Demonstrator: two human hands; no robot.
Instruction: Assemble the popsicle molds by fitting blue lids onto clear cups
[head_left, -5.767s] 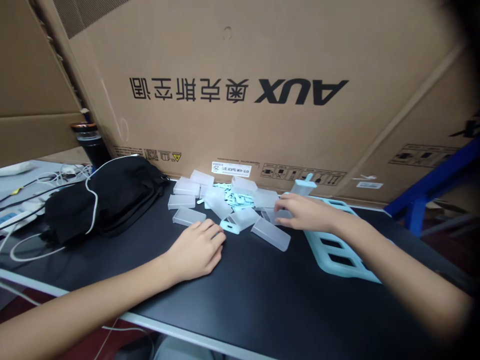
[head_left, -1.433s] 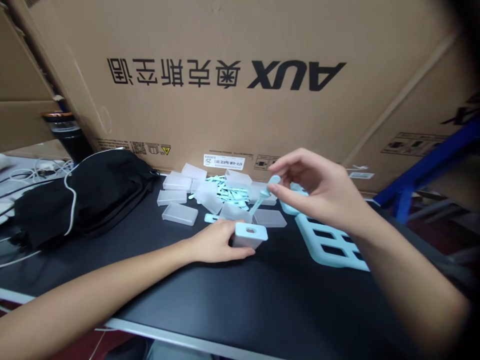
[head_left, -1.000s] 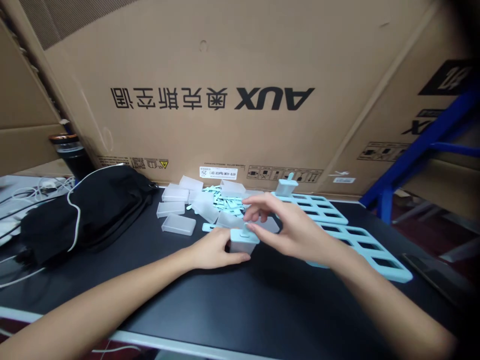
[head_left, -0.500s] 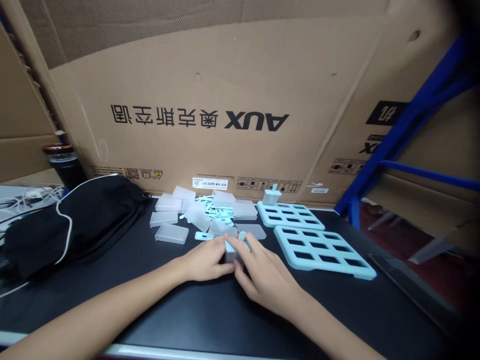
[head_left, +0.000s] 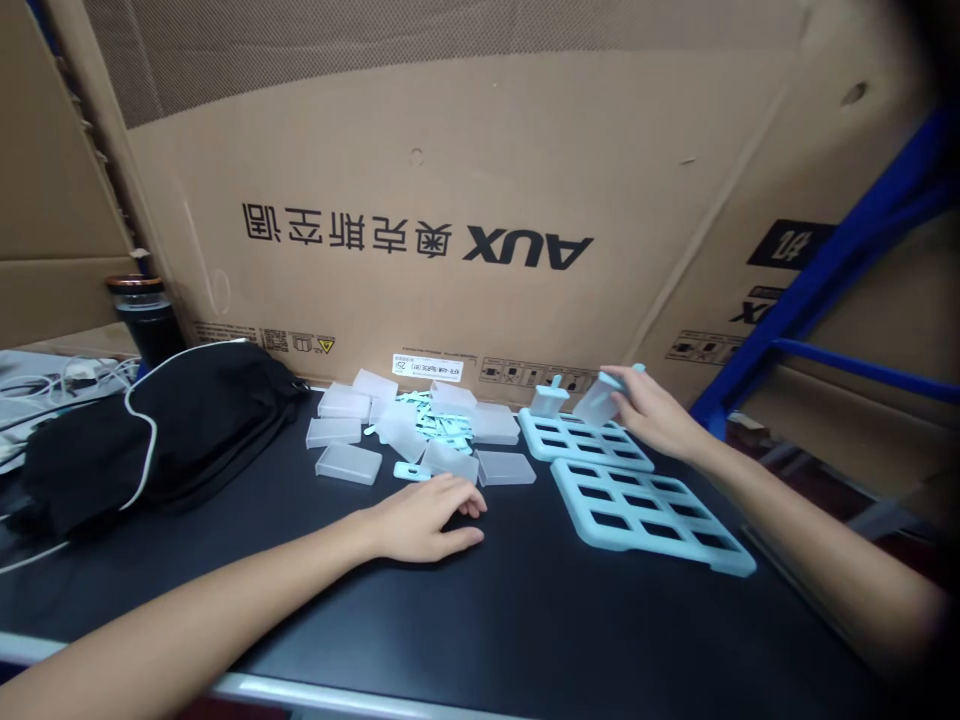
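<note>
My right hand (head_left: pixel 651 408) grips a popsicle mold (head_left: pixel 598 400), a clear cup with a light blue lid, tilted above the far light blue rack (head_left: pixel 555 447). Another capped popsicle mold (head_left: pixel 550 400) stands upright at that rack's back left corner. Nearer to me lies a second blue rack (head_left: pixel 622 540) with several square openings. My left hand (head_left: pixel 431 517) rests on the black table, fingers loosely curved and thumb apart, with nothing in it. Just beyond it are a flat blue lid (head_left: pixel 411 471) and several clear mold cups (head_left: pixel 349 463).
A heap of small blue sticks (head_left: pixel 442 425) lies among the cups. At left are a black cloth bag (head_left: pixel 150 440) with a white cord and a dark tumbler (head_left: pixel 150 325). A large cardboard box (head_left: pixel 420 130) walls the back; a blue metal frame (head_left: pixel 832 260) stands right.
My right hand has carried the popsicle mold from beside my left hand, up and right, over the far rack. My left hand has let go of it and stays on the table.
</note>
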